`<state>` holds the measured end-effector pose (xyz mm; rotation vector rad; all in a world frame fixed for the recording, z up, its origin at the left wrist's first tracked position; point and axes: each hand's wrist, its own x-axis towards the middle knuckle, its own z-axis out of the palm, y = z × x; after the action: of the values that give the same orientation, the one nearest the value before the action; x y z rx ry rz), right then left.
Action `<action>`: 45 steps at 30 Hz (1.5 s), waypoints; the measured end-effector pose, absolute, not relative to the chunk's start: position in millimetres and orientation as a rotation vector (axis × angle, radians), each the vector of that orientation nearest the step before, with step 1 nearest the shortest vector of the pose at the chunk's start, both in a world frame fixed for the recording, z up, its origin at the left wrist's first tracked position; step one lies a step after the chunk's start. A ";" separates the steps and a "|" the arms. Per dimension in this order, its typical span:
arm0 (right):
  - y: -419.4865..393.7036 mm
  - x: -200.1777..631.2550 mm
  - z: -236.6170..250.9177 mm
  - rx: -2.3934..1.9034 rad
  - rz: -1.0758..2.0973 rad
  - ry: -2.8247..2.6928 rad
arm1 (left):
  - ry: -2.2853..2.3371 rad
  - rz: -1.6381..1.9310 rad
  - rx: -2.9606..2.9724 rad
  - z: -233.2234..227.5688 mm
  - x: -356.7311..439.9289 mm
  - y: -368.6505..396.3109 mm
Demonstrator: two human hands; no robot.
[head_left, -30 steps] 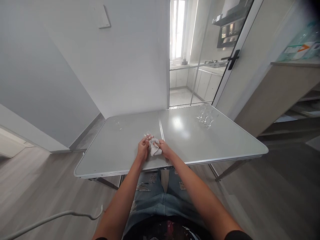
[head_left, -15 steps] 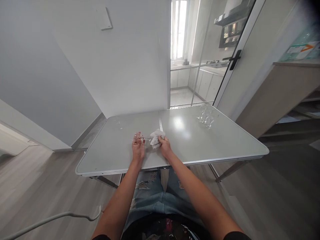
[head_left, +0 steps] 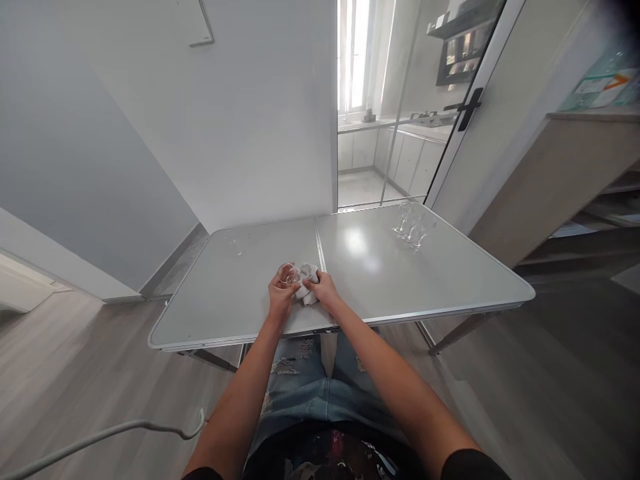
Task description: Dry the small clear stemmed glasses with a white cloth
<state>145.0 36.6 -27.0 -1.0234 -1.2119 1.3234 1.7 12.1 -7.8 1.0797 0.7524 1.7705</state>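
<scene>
My left hand (head_left: 281, 293) is closed around a clear wine glass (head_left: 287, 272), its round rim turned up toward me over the near middle of the table (head_left: 250, 313). In my right hand (head_left: 324, 288) a bunched white cloth (head_left: 310, 295) is gripped, pressed against the glass beside my left fingers. The two hands nearly meet. Fingers and cloth hide the glass's stem and foot.
Several clear glasses (head_left: 411, 230) stand together toward the table's back right. A small, faint clear glass object (head_left: 239, 250) lies at the back left. Behind the table are a white wall (head_left: 260, 133) and a glass door with a black handle (head_left: 469, 110).
The glass has turned from lying sideways, stem toward the cloth, to showing its rim. My left hand has closed in, and the cloth now meets the glass nearer my left fingers.
</scene>
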 end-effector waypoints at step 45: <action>38.4 152.0 -19.8 -0.953 1.062 -1.348 | 0.638 1.780 0.943 -4.8 0.4 9.5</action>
<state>152.0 38.4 -19.8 -0.9533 -1.3481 1.0618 0.4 9.5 -4.8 0.9434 0.6383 1.7798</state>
